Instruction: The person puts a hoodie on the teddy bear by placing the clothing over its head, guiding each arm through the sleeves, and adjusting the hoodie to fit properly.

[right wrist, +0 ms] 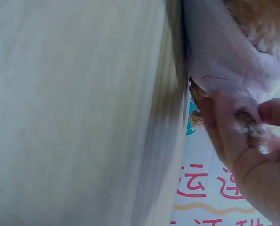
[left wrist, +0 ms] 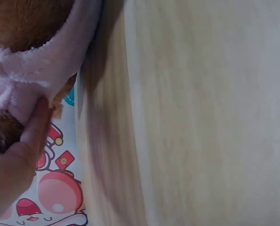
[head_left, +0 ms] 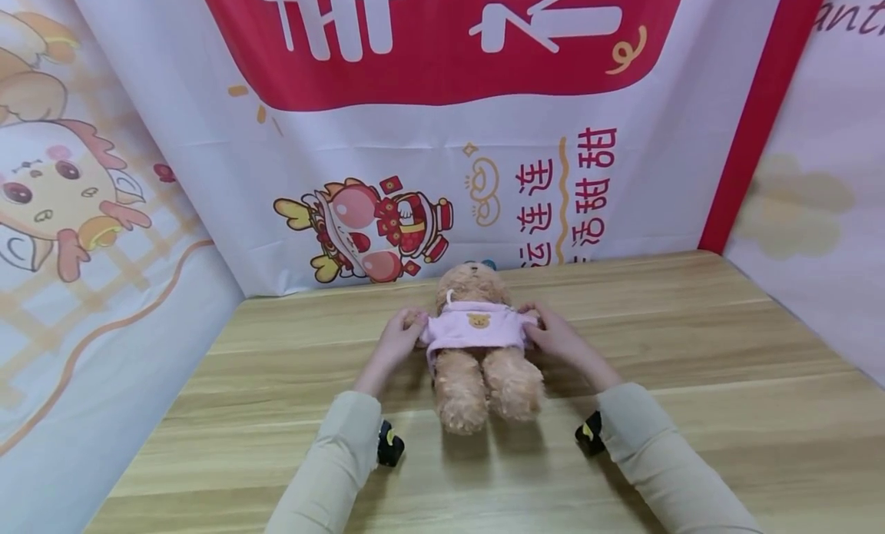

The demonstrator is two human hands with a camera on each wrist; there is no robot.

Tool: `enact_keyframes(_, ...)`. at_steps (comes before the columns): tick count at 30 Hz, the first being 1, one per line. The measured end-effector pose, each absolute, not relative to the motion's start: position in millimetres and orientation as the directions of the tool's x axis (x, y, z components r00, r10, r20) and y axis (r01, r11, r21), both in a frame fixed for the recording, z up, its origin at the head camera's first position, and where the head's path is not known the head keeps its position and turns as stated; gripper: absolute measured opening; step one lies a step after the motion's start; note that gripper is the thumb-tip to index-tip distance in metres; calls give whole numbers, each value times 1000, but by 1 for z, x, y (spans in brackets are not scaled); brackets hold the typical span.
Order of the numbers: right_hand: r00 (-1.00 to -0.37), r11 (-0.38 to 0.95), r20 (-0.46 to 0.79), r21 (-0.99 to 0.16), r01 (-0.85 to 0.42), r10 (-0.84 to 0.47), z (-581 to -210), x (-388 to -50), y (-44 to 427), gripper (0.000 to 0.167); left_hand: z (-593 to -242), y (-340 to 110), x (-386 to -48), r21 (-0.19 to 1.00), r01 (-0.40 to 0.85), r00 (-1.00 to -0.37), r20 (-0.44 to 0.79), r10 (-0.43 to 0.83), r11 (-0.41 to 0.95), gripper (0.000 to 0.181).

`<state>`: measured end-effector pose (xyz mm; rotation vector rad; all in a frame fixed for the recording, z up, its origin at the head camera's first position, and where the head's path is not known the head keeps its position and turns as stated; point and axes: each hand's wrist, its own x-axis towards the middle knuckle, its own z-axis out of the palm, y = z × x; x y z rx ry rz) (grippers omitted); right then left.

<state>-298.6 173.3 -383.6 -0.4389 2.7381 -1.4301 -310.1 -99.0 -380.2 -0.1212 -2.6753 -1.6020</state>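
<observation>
A light brown teddy bear (head_left: 462, 388) in a pink shirt (head_left: 456, 334) lies on its back on the wooden table, head toward the far edge and legs toward me. A small bear face decorates the shirt's front. My left hand (head_left: 401, 338) grips the arm and sleeve at the bear's left side in the head view. On the opposite side, my right hand (head_left: 556, 336) holds the other arm at its sleeve. Thumb and fingers of the left hand (left wrist: 24, 153) pinch the pink cloth in the left wrist view. In the right wrist view, brown fur shows between the right hand's fingers (right wrist: 229, 127).
The wooden table (head_left: 657, 311) meets a printed cloth banner (head_left: 387, 150) at its far edge. Printed cloths also hang at left and right. Under each wrist sits a black device, one at left (head_left: 390, 444) and one at right (head_left: 590, 434).
</observation>
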Motion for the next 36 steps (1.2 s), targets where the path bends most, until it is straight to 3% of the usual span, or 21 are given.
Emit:
enact_keyframes(7,-977,514,135,-833,-204,-167,-379,-298,171,26,-383,-101,-308,934,-52,-994,-82,68,352,36)
enact_keyframes(14,-955,311,-33,-948,-63,-294,-380,-296,170,33,-384,-101,-307,842,62,-997,30,68,536,32)
enact_keyframes(23,-987,349,3,-935,-58,-158,-379,-296,171,23,-381,-105,-307,904,14,-1000,11,9,427,33)
enact_keyframes(29,-987,282,-30,-959,-16,-157,-378,-299,175,20,-380,-106,-308,923,-17,-998,-38,48,385,30)
enact_keyframes(32,-984,275,-37,-961,-13,-177,-379,-298,176,22,-380,-106,-308,934,-3,-996,-35,83,357,31)
enact_keyframes(36,-957,172,-114,-983,68,-267,-380,-296,177,39,-382,-106,-306,937,22,-992,-22,124,348,33)
